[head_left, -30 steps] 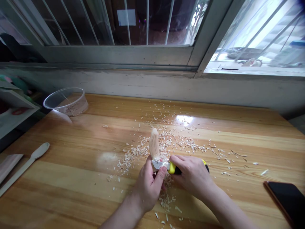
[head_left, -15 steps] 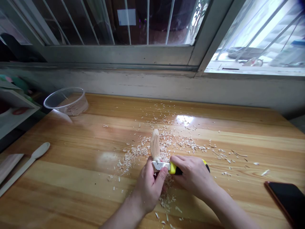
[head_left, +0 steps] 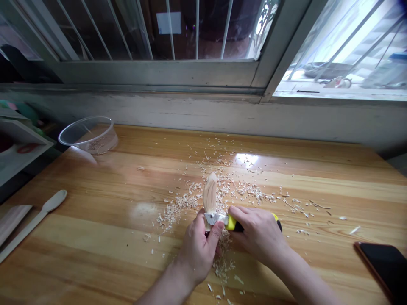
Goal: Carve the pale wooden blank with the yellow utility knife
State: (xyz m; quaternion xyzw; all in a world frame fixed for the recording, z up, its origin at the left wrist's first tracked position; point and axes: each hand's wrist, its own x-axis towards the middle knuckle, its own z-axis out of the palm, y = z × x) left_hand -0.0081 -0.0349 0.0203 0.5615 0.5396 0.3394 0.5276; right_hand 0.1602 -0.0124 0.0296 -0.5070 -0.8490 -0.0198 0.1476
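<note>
My left hand (head_left: 199,245) is closed around a pale piece of carved wood (head_left: 210,194), whose rounded end points away from me. Its lower part is hidden in my fingers. In my right hand (head_left: 259,231) is the yellow and black handle of a utility knife (head_left: 233,223). The metal blade end lies across the wood, and my left thumb rests against it. Wood shavings (head_left: 181,205) are scattered on the table around and beyond both hands.
On the wooden table (head_left: 104,237), a wooden spoon (head_left: 47,207) and a flat wood strip (head_left: 14,218) lie at left. A clear plastic tub (head_left: 103,142) holding shavings stands at the back left. A phone (head_left: 381,264) lies at right. A barred window (head_left: 159,72) is behind.
The carved wood has tilted slightly to the right and the knife's blade end has turned a little against it. My right hand has shifted slightly to the right.
</note>
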